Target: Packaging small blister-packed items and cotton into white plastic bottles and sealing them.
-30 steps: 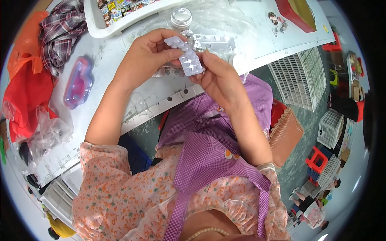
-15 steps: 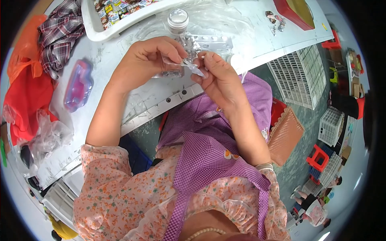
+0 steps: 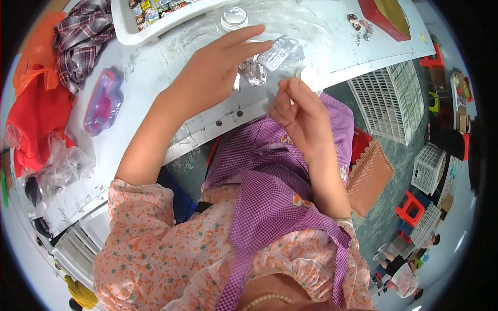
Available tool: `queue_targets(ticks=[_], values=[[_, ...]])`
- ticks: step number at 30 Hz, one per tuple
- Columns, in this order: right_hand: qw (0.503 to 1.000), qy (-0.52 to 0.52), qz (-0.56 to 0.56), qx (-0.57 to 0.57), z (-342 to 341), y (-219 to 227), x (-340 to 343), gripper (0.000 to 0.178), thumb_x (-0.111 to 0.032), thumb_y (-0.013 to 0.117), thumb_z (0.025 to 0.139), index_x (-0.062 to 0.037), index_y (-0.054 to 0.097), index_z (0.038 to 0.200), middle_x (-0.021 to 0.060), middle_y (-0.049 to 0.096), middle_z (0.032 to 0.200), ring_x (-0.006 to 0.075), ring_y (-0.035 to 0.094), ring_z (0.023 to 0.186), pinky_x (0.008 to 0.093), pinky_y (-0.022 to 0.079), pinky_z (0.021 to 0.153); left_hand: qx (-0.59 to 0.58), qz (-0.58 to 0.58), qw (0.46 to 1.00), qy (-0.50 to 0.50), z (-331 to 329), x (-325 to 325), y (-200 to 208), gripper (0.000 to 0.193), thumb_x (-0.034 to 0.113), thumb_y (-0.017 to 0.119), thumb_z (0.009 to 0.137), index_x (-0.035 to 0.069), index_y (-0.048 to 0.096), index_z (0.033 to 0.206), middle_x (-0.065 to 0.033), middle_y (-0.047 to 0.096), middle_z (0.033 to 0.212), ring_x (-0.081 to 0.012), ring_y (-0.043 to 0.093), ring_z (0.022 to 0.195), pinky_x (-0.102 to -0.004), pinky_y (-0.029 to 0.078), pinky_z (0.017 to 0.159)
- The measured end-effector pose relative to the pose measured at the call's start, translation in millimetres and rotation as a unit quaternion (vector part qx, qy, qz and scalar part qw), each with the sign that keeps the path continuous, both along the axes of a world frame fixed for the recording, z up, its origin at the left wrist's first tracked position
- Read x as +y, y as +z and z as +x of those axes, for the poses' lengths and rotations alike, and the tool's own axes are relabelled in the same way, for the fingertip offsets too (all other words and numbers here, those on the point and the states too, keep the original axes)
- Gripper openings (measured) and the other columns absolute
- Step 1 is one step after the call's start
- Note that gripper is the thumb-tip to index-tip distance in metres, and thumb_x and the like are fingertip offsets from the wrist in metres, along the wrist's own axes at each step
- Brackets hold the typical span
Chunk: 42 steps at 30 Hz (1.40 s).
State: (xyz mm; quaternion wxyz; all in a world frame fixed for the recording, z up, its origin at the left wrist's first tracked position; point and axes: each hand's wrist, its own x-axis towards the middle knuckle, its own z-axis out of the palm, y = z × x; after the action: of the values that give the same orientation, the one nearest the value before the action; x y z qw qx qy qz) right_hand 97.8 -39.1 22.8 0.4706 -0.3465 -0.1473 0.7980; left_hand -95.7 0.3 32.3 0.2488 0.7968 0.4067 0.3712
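My left hand [image 3: 212, 70] is over the table with its fingers stretched out and apart. Its fingertips come close to a clear blister pack [image 3: 280, 53], and whether they touch it I cannot tell. Crumpled silver foil [image 3: 254, 71] lies just below that pack. My right hand [image 3: 301, 106] is above the table's front edge, fingers curled and thumb pressed in; anything in it is too small or hidden to name. A small open white jar [image 3: 234, 19] stands beyond my left hand. Another white round container [image 3: 307, 76] is beside my right fingertips.
A white tray [image 3: 132, 33] of small colourful wrapped pieces is at the far left. Clear plastic film [image 3: 311, 31] spreads behind the jar. A purple moulded case [image 3: 104, 102] lies on the left. On the right are a red box [image 3: 381, 20] and a white crate [image 3: 386, 103] below the table.
The small clear piece that was between both hands is no longer there. My hands have drawn apart, the left one spreading its fingers. The blister pack and foil by it now lie differently.
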Motion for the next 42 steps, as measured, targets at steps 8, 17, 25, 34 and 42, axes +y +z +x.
queue_targets(ticks=[8, 17, 25, 34, 42], values=[[0.607, 0.119, 0.392, -0.681, -17, 3, -3, 0.033, -0.027, 0.056, 0.083, -0.0018, 0.053, 0.105, 0.0082, 0.055, 0.058, 0.0198, 0.052, 0.048, 0.029, 0.04, 0.045, 0.139, 0.046, 0.989, 0.01, -12, -11, -13, 0.027, 0.003, 0.056, 0.074, 0.006, 0.06, 0.1, -0.0082, 0.056, 0.104, -0.0271, 0.049, 0.094, -0.0362, 0.041, 0.084], [0.458, 0.119, 0.402, -0.784, -38, -8, 14, 0.032, -0.03, 0.06, 0.079, -0.0042, 0.053, 0.096, 0.0135, 0.059, 0.06, 0.0305, 0.059, 0.054, 0.0378, 0.046, 0.048, 0.149, 0.006, 0.989, 0.008, -27, -17, -17, 0.018, 0.004, 0.058, 0.073, 0.005, 0.061, 0.09, -0.0073, 0.057, 0.099, -0.0257, 0.048, 0.095, -0.0343, 0.041, 0.083], [0.606, 0.077, 0.358, -0.706, -27, -7, 17, 0.019, -0.018, 0.064, 0.076, -0.0027, 0.055, 0.083, 0.0039, 0.048, 0.051, 0.0159, 0.049, 0.045, 0.029, 0.037, 0.043, -0.069, -0.185, 0.975, 0.097, -28, -15, -22, 0.026, 0.01, 0.063, 0.076, 0.004, 0.053, 0.099, -0.0061, 0.058, 0.087, -0.0164, 0.053, 0.079, -0.0286, 0.043, 0.069], [0.883, 0.125, 0.128, -0.433, -4, 18, 17, 0.009, -0.01, 0.062, 0.08, -0.0062, 0.055, 0.075, -0.0098, 0.043, 0.056, -0.0009, 0.032, 0.046, 0.0159, 0.022, 0.042, -0.124, -0.26, 0.955, 0.075, -33, -11, -20, 0.035, 0.017, 0.066, 0.077, 0.004, 0.053, 0.108, -0.0071, 0.057, 0.095, -0.0114, 0.053, 0.08, -0.0234, 0.045, 0.067], [0.842, 0.133, 0.266, -0.449, -24, 26, 19, 0.011, -0.01, 0.064, 0.079, -0.0023, 0.056, 0.08, -0.0089, 0.038, 0.054, -0.0005, 0.03, 0.05, 0.0174, 0.023, 0.044, -0.33, -0.318, 0.888, 0.038, -34, -9, -11, 0.024, 0.017, 0.063, 0.081, 0.004, 0.061, 0.101, 0.0, 0.062, 0.079, -0.0063, 0.057, 0.069, -0.0188, 0.046, 0.063]])
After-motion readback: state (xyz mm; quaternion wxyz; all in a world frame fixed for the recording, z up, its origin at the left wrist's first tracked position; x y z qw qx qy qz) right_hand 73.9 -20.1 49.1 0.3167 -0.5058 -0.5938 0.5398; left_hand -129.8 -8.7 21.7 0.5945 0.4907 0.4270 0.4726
